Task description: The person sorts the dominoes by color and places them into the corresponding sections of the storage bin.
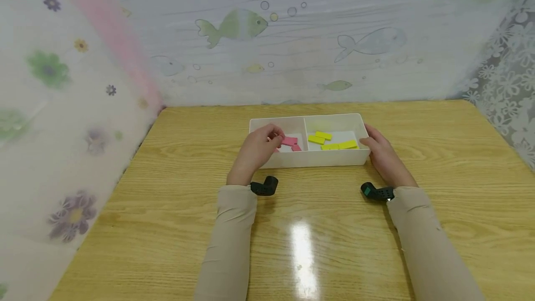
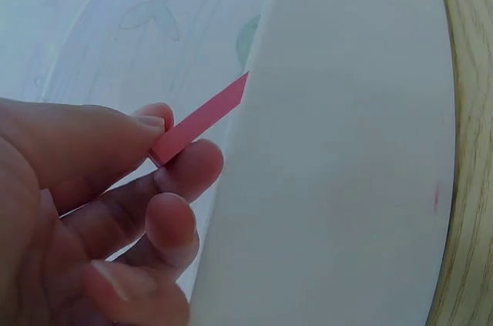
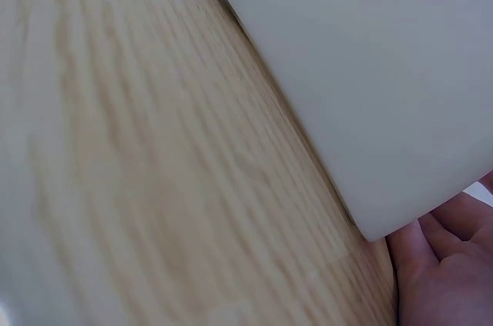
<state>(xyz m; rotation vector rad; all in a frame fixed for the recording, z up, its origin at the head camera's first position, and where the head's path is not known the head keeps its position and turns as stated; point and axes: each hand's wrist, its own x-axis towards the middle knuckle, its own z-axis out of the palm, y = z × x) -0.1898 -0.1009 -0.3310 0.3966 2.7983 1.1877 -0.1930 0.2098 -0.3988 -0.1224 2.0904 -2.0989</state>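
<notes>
A white two-compartment box [image 1: 313,159] stands on the wooden table, its divider [image 1: 305,134] near the middle. Above the left compartment, my left hand [image 1: 254,151] pinches a flat pink block [image 2: 202,119] between thumb and fingertips, close by the box's rim. Loose pink blocks [image 1: 290,141] lie in that same compartment, partly covered by the hand. On the other side of the divider are several yellow blocks [image 1: 348,145]. My right hand [image 1: 385,158] holds the box's right end, thumb at the rim and fingers along the outer wall.
The wooden table [image 1: 317,208] extends around the box on all sides. Behind it hangs a pale curtain [image 1: 292,50] printed with fish, and a flower-patterned sheet [image 1: 75,120] runs along the left edge. Black wrist cameras [image 1: 265,186] sit at both cuffs.
</notes>
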